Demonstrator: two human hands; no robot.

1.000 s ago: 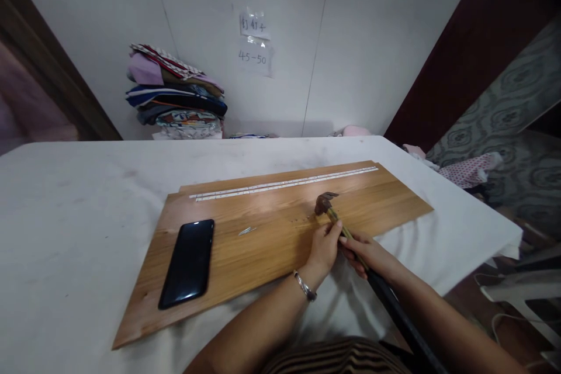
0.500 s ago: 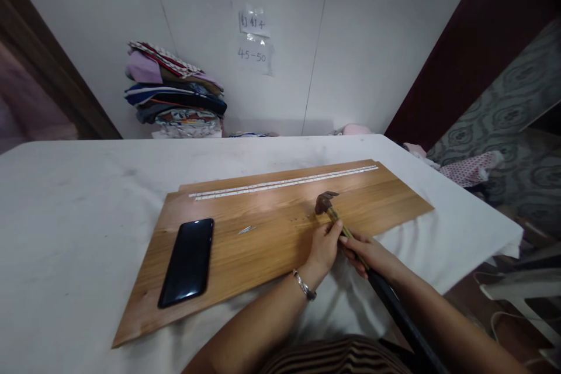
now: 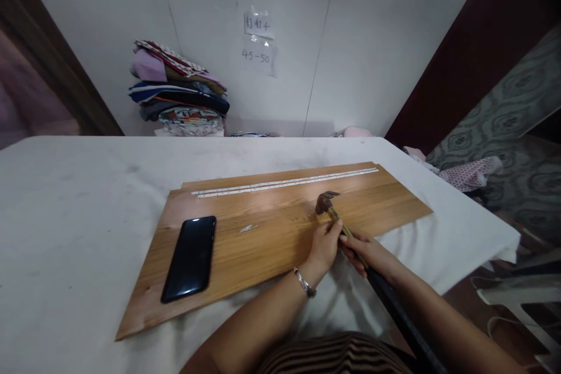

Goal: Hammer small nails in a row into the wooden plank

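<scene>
On white-covered table (image 3: pixel 79 234) before pale panelled wall (image 3: pixel 372 41): wooden board (image 3: pixel 258 260). Gripping hammer (image 3: pixel 324 203) in right hand (image 3: pixel 364 251); touching handle (image 3: pixel 385 292) with left hand (image 3: pixel 324 246), grip unclear.

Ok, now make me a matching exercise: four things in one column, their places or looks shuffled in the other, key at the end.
Things:
1. claw hammer
2. smartphone
3. loose nails
4. stack of folded cloth

Places or looks:
A. thin and silvery, on the wood-grain board
B. in front of the white wall
C. gripped in the right hand
D. black, flat near the board's left end

Pairs: 1-C, 2-D, 3-A, 4-B
</scene>
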